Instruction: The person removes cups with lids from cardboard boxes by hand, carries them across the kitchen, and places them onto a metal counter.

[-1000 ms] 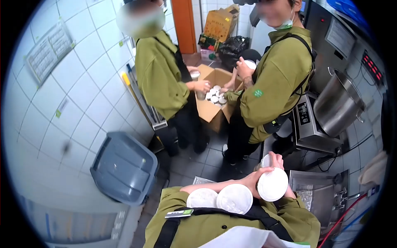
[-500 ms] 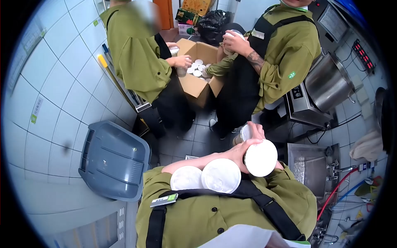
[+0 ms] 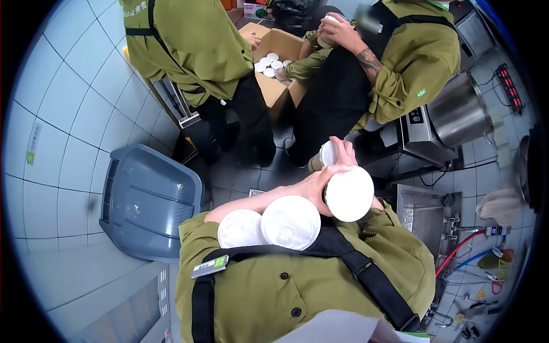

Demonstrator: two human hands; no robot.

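Note:
My left forearm crosses my chest and cradles two white-lidded tubs, a left tub and a middle tub, against my apron. At its end, my left hand grips a third white-lidded tub, thumb near the lid's edge. Just beyond, the fingers of my right hand curl around a smaller-looking lidded cup, tilted on its side. Most of my right palm and wrist is hidden behind the third tub.
Ahead, an open cardboard box holds several white-lidded cups. One co-worker stands left of it; another at the right holds a cup, and a further sleeve reaches in. A grey bin is left, a sink and steel pot right.
My view has shifted and the box and co-workers appear higher. The left co-worker has turned away, and the cups in that person's hands are out of sight. I keep the same hold on my tubs.

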